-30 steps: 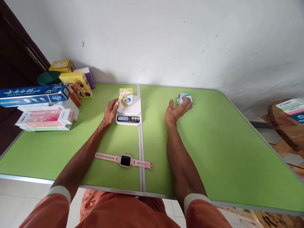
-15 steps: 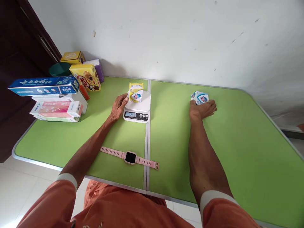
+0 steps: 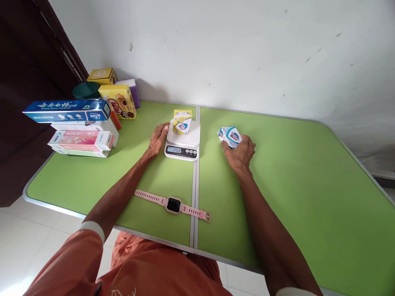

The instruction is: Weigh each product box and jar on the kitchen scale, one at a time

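My right hand (image 3: pixel 239 153) grips a white and blue soap box (image 3: pixel 230 136), thumb on its near left side and fingers at its right. It is over the table's right half. Against the left edge of a white kitchen scale (image 3: pixel 182 152) rests my left hand (image 3: pixel 158 139), fingers stretched forward and holding nothing. On the scale's plate stands a yellow and white soap box (image 3: pixel 182 122). The lit display seems to read about 250, though the digits are not sharp. A pink smartwatch (image 3: pixel 173 204) lies face up nearer to me, its strap laid out straight.
At the left stand stacked boxes: a blue toothpaste box (image 3: pixel 68 110) on top and a pink box (image 3: pixel 82 140) lower down. Behind them are a yellow biscuit box (image 3: pixel 119 101), a purple box (image 3: pixel 133 92) and a dark green round lid (image 3: pixel 86 90). A wall (image 3: pixel 234 53) borders the green table (image 3: pixel 296 185).
My right hand has moved left with the white and blue soap box, closer to the scale. My left hand stays at the scale's edge. The view has shifted slightly.
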Available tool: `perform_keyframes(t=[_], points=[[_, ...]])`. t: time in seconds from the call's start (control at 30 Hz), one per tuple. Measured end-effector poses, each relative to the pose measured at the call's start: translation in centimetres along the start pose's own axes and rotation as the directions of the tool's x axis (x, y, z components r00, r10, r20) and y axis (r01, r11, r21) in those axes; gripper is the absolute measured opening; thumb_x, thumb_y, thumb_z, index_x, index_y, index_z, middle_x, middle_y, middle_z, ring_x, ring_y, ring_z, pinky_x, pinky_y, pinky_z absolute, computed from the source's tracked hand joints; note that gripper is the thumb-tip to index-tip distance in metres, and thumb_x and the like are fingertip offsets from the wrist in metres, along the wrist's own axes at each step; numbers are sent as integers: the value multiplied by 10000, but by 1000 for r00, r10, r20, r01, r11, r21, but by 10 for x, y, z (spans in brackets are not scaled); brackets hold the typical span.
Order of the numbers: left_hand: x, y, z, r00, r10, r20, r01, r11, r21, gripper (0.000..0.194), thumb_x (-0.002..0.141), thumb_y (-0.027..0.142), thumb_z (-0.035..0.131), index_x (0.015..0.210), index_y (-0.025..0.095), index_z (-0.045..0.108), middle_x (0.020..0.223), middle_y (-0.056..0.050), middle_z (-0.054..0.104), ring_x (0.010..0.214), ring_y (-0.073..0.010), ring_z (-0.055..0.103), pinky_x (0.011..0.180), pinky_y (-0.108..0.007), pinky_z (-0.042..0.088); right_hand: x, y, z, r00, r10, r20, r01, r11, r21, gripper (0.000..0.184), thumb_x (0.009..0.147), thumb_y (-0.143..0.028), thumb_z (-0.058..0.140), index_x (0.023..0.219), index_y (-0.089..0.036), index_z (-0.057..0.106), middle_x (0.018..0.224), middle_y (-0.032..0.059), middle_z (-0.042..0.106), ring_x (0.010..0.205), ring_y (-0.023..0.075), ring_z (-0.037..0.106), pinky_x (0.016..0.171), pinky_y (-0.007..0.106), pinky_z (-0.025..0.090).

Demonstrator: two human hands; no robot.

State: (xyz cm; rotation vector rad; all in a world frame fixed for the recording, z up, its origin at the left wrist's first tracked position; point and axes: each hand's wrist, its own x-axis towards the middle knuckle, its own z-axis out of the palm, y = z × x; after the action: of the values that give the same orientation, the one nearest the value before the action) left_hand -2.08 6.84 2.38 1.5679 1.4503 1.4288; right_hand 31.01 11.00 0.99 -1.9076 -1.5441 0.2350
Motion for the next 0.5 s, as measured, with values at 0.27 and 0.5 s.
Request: perform_keyframes(t=[0.27, 0.5], points=[[4, 11, 3, 999, 16, 37, -12, 995, -94, 860, 926, 866, 622, 1506, 231, 652, 1596, -188, 615, 1500, -390, 579, 1218, -545, 521, -28, -14, 5, 978, -200, 66, 200, 980, 7, 628, 853, -517, 678, 1360, -165, 561, 1342, 242, 678, 1250, 431, 565, 1053, 603, 489], [12, 2, 4, 999, 2, 35, 2, 994, -113, 788, 891, 837, 705, 1429, 262, 707, 1545, -171, 659, 1461, -394, 608, 1206, -570, 518, -30, -29, -1, 969, -226, 98, 231, 972, -43, 548, 875, -556, 689, 1260, -173, 613, 1250, 232, 729, 1180, 415, 594, 999, 573, 502]])
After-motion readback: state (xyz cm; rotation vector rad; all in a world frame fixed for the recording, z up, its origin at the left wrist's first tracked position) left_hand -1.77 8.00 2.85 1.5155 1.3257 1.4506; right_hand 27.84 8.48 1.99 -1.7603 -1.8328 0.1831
